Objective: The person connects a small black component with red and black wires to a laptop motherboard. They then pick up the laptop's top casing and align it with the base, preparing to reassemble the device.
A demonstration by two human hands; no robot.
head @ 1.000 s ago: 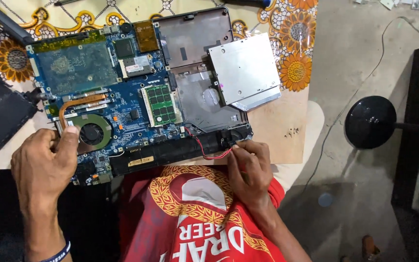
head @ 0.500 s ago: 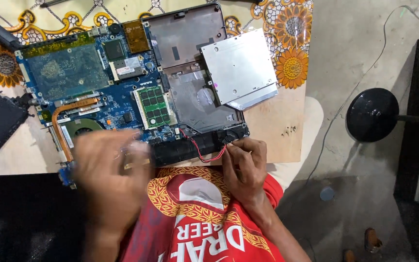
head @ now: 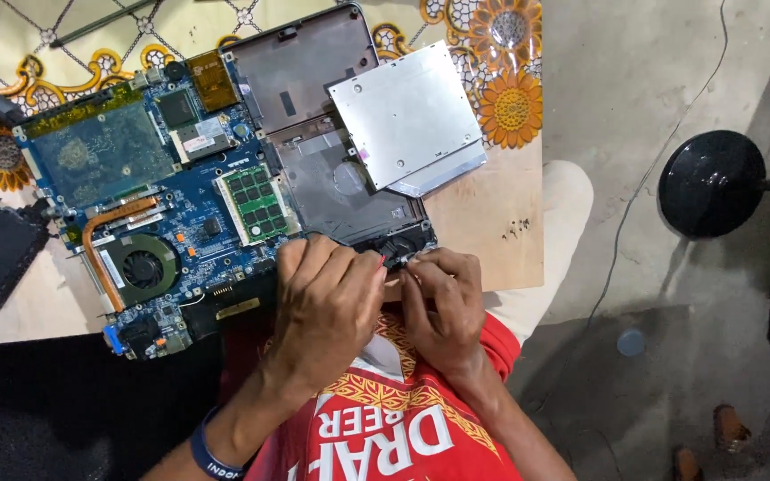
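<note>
Both hands [head: 385,307] now meet over laptop's [head: 225,178] edge.

A small white rectangular label [head: 200,142] sits on the blue circuit board [head: 198,233], far left of centre. No packages, signs or screens show.

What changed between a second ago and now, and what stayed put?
The left hand left the fan corner of the blue motherboard and crossed rightward to the laptop's near edge, now beside the right hand at the small black part. The right hand stayed at that spot. The silver optical drive lies unmoved.
</note>
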